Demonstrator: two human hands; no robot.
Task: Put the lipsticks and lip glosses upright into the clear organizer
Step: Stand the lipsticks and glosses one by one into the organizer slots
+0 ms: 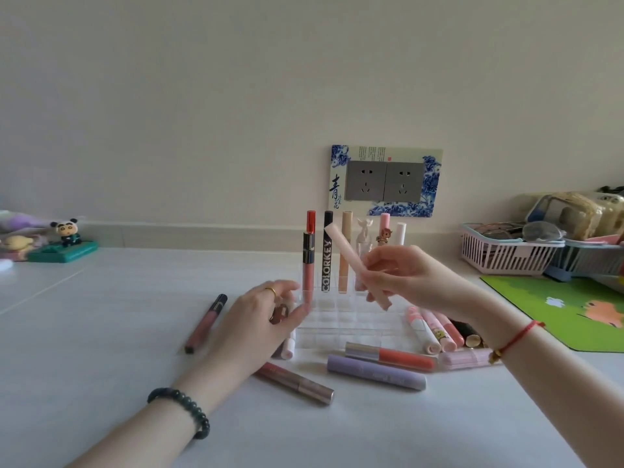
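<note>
The white table (135,332) lies under your arms, with a green mat (567,309) at its right edge. The clear organizer (337,329) sits in the middle, between your hands. Your left hand (260,319) rests against its left front corner, fingers relaxed and holding nothing that I can make out. Your right hand (405,282) grips a pale pink tube (341,248), tilted, in the air above the organizer. Six tubes stand upright in the back row, among them a red-capped gloss (309,265) and a COLORKEY tube (327,261). A purple tube (374,371), a coral gloss (398,358) and others lie flat near the organizer's front.
</note>
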